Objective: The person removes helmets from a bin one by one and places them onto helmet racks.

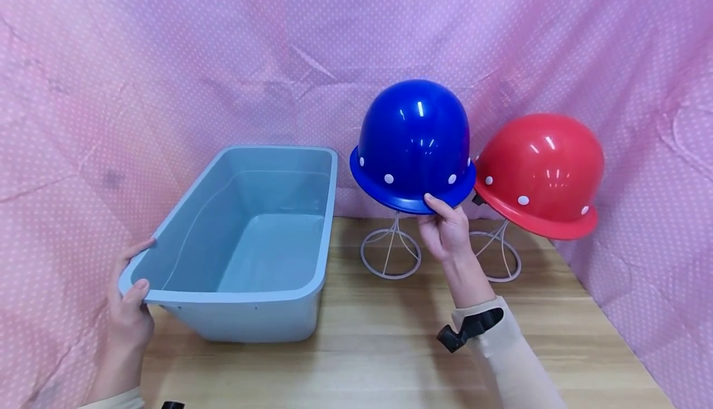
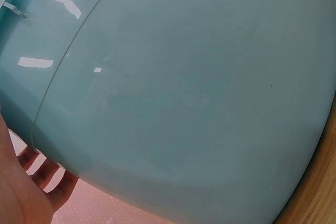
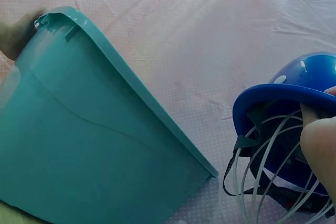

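Observation:
A blue hard hat (image 1: pixel 412 143) sits over a white wire stand (image 1: pixel 391 254). My right hand (image 1: pixel 448 236) pinches its front brim, thumb on top and fingers underneath. In the right wrist view, black straps and the stand's wires show below the blue shell (image 3: pixel 315 72). At the left, my left hand (image 1: pixel 130 310) grips the near left corner of a light blue plastic tub (image 1: pixel 262 319), thumb over the rim. Its fingers curl against the tub's outer side in the left wrist view. The tub's visible inside holds nothing.
A red hard hat (image 1: pixel 546 167) rests tilted on a second wire stand (image 1: pixel 498 266), right beside the blue one. All stand on a wooden table (image 1: pixel 390 347), whose right edge slants away. Pink dotted cloth (image 1: pixel 278 50) hangs behind and at both sides.

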`<state>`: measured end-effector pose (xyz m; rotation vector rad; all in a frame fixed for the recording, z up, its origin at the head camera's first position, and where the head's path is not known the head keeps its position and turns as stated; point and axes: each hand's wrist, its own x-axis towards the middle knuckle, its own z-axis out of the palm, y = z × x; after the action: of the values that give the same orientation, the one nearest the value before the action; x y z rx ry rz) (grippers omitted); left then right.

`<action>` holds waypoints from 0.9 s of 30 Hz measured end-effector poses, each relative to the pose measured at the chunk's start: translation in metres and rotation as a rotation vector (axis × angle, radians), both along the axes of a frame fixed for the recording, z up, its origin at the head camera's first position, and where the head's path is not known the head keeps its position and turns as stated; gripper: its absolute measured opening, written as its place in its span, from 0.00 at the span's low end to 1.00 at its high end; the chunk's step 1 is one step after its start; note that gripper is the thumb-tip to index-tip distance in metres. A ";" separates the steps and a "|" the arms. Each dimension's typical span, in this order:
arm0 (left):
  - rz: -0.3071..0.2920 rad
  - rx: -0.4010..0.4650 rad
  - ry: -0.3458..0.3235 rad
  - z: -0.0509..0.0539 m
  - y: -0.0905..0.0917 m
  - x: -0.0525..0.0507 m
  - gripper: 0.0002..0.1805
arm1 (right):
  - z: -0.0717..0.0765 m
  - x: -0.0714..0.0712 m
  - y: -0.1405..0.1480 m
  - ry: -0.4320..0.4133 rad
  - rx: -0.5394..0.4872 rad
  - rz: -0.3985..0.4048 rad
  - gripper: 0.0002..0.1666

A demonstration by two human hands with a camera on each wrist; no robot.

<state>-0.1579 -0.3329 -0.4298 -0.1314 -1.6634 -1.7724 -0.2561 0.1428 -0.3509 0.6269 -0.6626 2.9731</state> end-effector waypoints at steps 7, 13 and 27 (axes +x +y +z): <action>0.003 -0.010 0.000 -0.001 -0.002 -0.002 0.37 | -0.009 -0.003 -0.001 -0.022 -0.010 0.015 0.28; 0.001 -0.010 -0.001 -0.002 -0.001 -0.001 0.37 | -0.016 -0.001 -0.002 -0.043 -0.008 0.028 0.28; 0.023 -0.059 -0.063 0.003 0.004 0.001 0.38 | -0.028 0.003 -0.004 -0.028 0.026 0.035 0.26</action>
<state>-0.1569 -0.3294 -0.4273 -0.0830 -1.7562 -1.7271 -0.2534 0.1389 -0.3787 0.6065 -0.6999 3.0156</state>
